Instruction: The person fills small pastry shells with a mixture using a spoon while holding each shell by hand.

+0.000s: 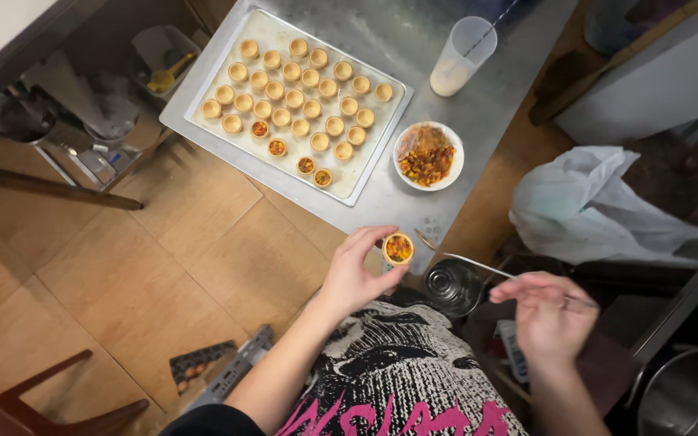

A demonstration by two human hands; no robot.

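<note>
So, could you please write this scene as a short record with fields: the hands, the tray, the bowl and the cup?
left hand: holds a filled tart shell by its rim
right hand: holds a spoon, tip near the shell
tray: rows of tart shells; five at the near edge are filled, the others look empty
bowl: white, with a red and yellow chopped filling, right of the tray
cup: clear plastic, a little pale liquid, beyond the bowl
table: metal, carries tray, bowl and cup
</note>
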